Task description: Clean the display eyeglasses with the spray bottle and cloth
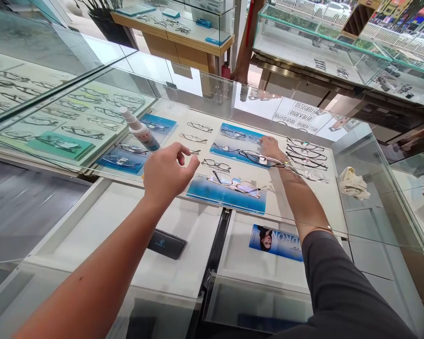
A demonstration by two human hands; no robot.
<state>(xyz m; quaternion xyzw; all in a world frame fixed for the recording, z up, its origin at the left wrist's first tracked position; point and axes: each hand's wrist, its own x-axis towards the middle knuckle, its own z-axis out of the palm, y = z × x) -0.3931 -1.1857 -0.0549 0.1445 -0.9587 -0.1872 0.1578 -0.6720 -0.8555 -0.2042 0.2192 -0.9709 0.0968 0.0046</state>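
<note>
My left hand hovers over or rests on the glass top of the display case, fingers curled and thumb near the forefinger. Its palm is hidden, so I cannot see what it holds, if anything. Just behind it stands a white spray bottle. Reaching in beneath the glass, my right hand has its fingertips closed at the end of a pair of eyeglasses on a blue card. Below my right wrist lie dark-framed glasses. Thin-rimmed glasses sit on a lower blue card.
Several glasses line the tray's right side. A crumpled cloth lies further right. Pulled-out drawers in front hold a dark glasses case and a printed card. Glass panel edges surround my forearms. More showcases stand behind.
</note>
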